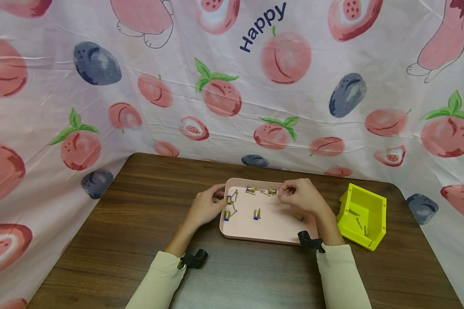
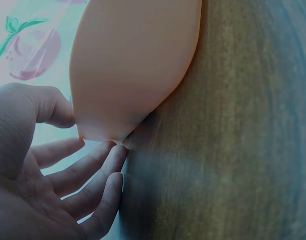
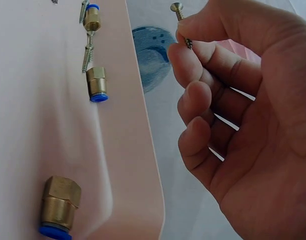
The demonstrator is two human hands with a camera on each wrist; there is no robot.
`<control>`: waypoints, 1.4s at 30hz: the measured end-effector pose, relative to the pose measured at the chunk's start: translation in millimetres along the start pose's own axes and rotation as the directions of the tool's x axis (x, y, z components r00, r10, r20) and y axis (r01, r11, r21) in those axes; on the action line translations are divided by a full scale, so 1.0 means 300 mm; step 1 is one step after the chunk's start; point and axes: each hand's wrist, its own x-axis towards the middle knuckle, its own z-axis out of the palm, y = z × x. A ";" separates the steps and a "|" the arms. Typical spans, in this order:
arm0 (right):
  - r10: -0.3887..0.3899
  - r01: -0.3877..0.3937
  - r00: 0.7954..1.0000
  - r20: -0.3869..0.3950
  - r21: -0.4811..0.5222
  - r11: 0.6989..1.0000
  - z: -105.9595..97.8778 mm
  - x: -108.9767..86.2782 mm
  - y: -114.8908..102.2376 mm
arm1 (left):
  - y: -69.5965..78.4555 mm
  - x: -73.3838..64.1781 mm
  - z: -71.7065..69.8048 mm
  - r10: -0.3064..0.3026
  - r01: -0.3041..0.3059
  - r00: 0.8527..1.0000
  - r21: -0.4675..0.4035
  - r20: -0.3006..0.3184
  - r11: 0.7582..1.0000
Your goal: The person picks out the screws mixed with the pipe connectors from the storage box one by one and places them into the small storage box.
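My right hand (image 1: 301, 195) pinches a small countersunk screw (image 3: 178, 11) between thumb and index finger, its head pointing up and away. It is over the far right of the pink tray (image 1: 278, 225), its other fingers loosely bent. My left hand (image 1: 206, 206) rests at the tray's left side; in the left wrist view its thumb and fairly straight fingertips (image 2: 115, 152) touch the outer wall near a corner. Several brass fittings with blue collars, among them a near one (image 3: 60, 205), lie in the tray. Several screws (image 3: 88, 57) lie between the fittings along the far and left sides.
A yellow bin (image 1: 365, 231) with several screws inside stands right of the tray, beside my right forearm. The wooden table (image 1: 147, 214) backs onto a fruit-print cloth (image 1: 236, 141). Black wrist bands (image 1: 195, 259) sit at both sleeve cuffs.
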 end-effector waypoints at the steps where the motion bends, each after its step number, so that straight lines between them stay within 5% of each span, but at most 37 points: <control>1: 0.000 0.000 1.000 -0.002 -0.003 1.000 -0.002 -0.002 -0.001 | -0.002 0.001 0.001 0.000 0.000 1.000 0.002 -0.001 1.000; 15: -0.046 0.045 0.997 -0.059 -0.010 0.999 -0.014 -0.037 -0.001 | -0.012 0.006 0.003 -0.014 0.014 1.000 0.006 0.000 1.000; 29: -0.017 0.017 0.999 -0.052 0.000 1.000 -0.009 -0.066 0.008 | -0.015 0.004 0.008 0.018 -0.019 1.000 -0.012 -0.013 1.000; 42: 0.016 -0.017 0.997 -0.077 -0.012 1.000 -0.031 -0.092 0.010 | -0.010 0.008 0.007 -0.010 0.011 1.000 -0.010 0.002 1.000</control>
